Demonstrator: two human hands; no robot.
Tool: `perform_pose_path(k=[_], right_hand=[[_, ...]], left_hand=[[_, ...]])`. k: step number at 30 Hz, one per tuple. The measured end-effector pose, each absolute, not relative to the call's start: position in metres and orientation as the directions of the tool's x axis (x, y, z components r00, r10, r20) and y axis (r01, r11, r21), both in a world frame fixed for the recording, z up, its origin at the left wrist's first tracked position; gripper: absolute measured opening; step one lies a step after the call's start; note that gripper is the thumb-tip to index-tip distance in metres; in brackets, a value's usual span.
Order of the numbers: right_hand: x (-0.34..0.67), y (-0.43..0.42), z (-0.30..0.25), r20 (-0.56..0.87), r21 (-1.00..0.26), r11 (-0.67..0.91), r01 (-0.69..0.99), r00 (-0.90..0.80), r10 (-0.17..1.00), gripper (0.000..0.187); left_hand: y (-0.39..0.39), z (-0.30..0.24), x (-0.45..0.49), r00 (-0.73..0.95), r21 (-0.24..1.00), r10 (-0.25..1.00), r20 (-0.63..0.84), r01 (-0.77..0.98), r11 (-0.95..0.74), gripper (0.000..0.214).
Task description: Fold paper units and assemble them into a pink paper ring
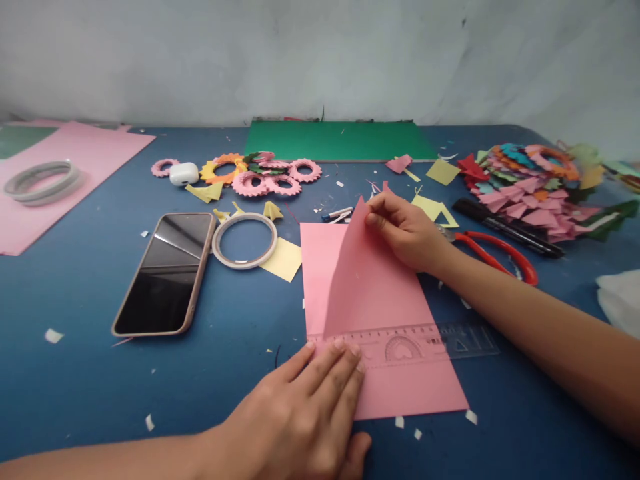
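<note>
A pink paper sheet (pixel 380 300) lies on the blue table in front of me. Across its lower part rests a clear plastic ruler (pixel 425 343). My left hand (pixel 305 413) lies flat with fingers stretched out, pressing the ruler's left end and the paper. My right hand (pixel 405 230) pinches the sheet's upper corner and has lifted it, so the far part of the paper stands folded up against the ruler's edge.
A phone (pixel 165 273) and a tape ring (pixel 244 240) lie to the left. Red-handled scissors (pixel 500 253) and a black marker (pixel 505 227) sit right of my hand. Paper flower rings (pixel 270 177), a green sheet (pixel 340 140), a colourful paper heap (pixel 535 187) and scraps fill the back.
</note>
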State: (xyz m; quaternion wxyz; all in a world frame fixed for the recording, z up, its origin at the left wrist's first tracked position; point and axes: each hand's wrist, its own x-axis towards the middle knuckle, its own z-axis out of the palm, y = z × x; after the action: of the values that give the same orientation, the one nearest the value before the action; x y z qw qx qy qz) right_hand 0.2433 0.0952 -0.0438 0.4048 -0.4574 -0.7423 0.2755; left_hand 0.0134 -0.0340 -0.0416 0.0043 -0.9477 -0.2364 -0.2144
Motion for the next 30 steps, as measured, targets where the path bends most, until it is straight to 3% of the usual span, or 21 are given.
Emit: perform_pose_path(k=[4, 9, 13, 25, 30], right_hand=[[0.241, 0.093, -0.035, 0.361, -0.636, 0.497, 0.589, -0.343, 0.868, 0.011], [0.257, 0.081, -0.001, 0.387, -0.346, 0.558, 0.755, -0.427, 0.817, 0.024], [0.292, 0.057, 0.017, 0.153, -0.214, 0.503, 0.838, -0.480, 0.864, 0.022], [0.337, 0.022, -0.019, 0.074, -0.108, 0.183, 0.977, -0.176, 0.982, 0.034], [0.339, 0.025, -0.026, 0.073, -0.188, 0.014, 0.982, -0.001, 0.997, 0.041]], left_hand=[[-0.034, -0.043, 0.014, 0.782, 0.095, 0.453, 0.429, 0.459, -0.883, 0.037], [-0.031, -0.044, 0.014, 0.773, 0.089, 0.447, 0.450, 0.460, -0.884, 0.034], [-0.029, -0.045, 0.015, 0.758, 0.093, 0.439, 0.483, 0.454, -0.886, 0.031], [-0.025, -0.047, 0.016, 0.735, 0.065, 0.396, 0.551, 0.435, -0.898, 0.028], [-0.025, -0.050, 0.016, 0.728, 0.070, 0.390, 0.564, 0.429, -0.901, 0.028]])
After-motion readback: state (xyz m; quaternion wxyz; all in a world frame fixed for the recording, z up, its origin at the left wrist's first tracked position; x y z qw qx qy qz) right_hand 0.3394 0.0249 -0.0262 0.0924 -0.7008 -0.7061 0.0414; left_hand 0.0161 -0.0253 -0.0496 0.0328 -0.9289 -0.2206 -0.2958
